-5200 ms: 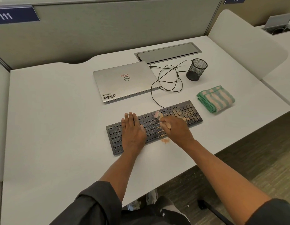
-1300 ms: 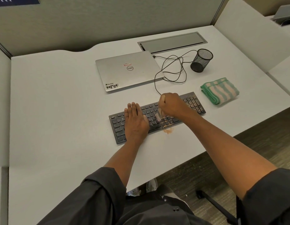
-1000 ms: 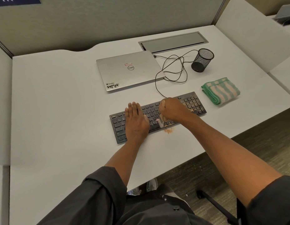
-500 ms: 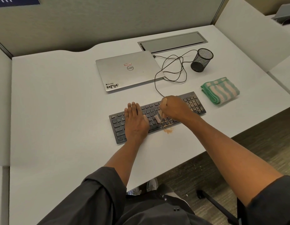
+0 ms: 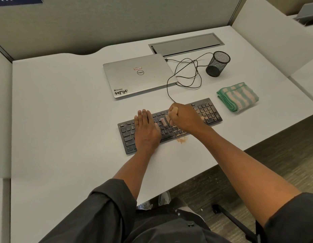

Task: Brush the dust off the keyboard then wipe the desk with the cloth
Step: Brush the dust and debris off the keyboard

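- A pale surface (image 5: 64, 120) sits inside grey cubicle partitions.
- The left hand (image 5: 146, 130) lies flat with straight fingers, pressing the left half of the keyboard (image 5: 207, 112).
- The right hand (image 5: 184, 117) is curled round a small brush (image 5: 164, 121), bristles on the middle keys.
- The keyboard's long axis runs roughly from 8 to 2 o'clock; the dusty number pad lies at 2 o'clock of the right hand, the nearer one.
- Swept dust (image 5: 182, 140) lies at the near edge; the folded cloth (image 5: 238, 96) waits further out at 2 o'clock.
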{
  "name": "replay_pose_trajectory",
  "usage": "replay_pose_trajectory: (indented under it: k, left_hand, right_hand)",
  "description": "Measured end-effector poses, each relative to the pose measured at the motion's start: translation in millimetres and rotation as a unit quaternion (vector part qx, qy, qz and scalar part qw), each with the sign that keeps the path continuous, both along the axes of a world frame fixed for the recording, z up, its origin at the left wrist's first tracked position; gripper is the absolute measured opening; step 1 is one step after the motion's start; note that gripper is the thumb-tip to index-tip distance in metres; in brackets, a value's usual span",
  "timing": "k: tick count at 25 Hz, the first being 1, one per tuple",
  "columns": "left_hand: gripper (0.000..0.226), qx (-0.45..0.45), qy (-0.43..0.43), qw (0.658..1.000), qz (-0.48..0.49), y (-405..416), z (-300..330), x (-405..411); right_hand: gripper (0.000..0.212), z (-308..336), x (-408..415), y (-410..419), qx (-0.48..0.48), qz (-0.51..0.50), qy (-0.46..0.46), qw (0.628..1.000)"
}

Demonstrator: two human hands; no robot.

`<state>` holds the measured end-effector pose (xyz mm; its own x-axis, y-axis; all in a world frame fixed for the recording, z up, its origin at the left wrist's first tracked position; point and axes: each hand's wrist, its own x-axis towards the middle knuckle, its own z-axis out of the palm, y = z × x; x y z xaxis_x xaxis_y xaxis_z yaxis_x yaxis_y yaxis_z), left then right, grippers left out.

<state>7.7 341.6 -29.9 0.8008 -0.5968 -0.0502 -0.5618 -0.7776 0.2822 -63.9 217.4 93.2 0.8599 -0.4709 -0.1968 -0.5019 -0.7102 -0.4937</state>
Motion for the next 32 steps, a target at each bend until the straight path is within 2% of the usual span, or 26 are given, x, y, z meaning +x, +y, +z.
replay_pose_trajectory:
  k: [4,6,11,16,21,26,30,32]
  left_hand:
    - [0.066,0.002,-0.003,1.0,0.0,0.5,-0.6,0.4]
    - [0.066,0.002,-0.003,1.0,0.0,0.7,0.0,0.2]
    - [0.066,0.002,-0.002,1.0,-0.003,0.8,0.0,0.5]
    - [0.066,0.002,-0.008,1.0,0.001,0.3,-1.3,1.0]
    - [0.066,0.003,-0.005,1.0,-0.002,0.9,-0.8,1.4]
    - [0.066,-0.001,-0.003,1.0,0.001,0.2,-0.4,0.8]
    - [0.066,0.003,-0.003,1.0,0.0,1.0,-0.3,1.2]
    - [0.066,0.003,-0.004,1.0,0.001,1.3,-0.3,0.7]
  right_hand:
    - [0.033,-3.4,-6.9,6.8,-0.027,0.006,0.046,0.999]
    - [0.039,-3.4,-5.4,2.2,-0.044,-0.004,0.038,0.998]
    - [0.02,-5.5,-9.9,1.8,0.025,-0.014,-0.017,0.999]
    - [0.015,-4.6,-8.9,-12.1,-0.072,-0.039,0.032,0.996]
    - [0.013,-5.4,-14.2,-5.7,0.052,-0.011,-0.015,0.998]
    - [0.016,-10.0,-28.3,-20.2,-0.014,-0.063,-0.004,0.998]
    - [0.013,-10.4,-37.7,-10.5,0.084,-0.065,-0.049,0.993]
    - [0.013,-18.0,-45.7,-7.1,0.085,-0.064,-0.045,0.993]
